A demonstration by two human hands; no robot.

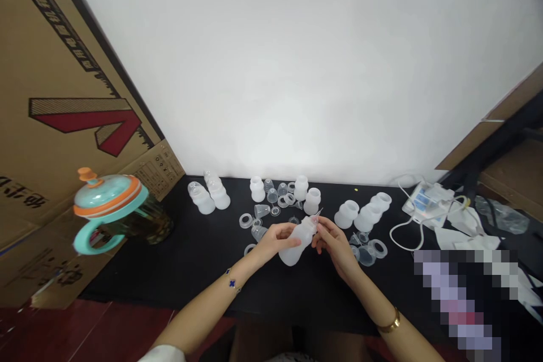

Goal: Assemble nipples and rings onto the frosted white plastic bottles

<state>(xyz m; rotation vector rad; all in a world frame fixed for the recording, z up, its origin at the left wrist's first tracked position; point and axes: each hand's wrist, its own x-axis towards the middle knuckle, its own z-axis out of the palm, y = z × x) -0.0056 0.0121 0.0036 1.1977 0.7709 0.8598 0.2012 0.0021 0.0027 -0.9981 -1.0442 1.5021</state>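
Observation:
A translucent white baby bottle (pixel 292 251) is held tilted above the black table, its neck pointing up and to the right. My left hand (pixel 278 239) is closed around the bottle's body. At the bottle's mouth, my right hand (pixel 333 240) pinches a small clear piece with a thin stem (pixel 319 212); the fingers hide most of it. Clear bottle caps (pixel 262 211), white collar rings (pixel 246 220) and nipples lie behind and left of my left hand. Right of my right hand are a clear cap (pixel 367 255) and another ring (pixel 379 248).
Two capped bottles (pixel 201 199) stand at the back left, and several uncapped bottles (pixel 347 214) stand behind my hands and to the right. A teal-lidded jug (pixel 106 198) stands left beside a large carton (pixel 63 68). A white power strip (pixel 427 203) with cables lies right.

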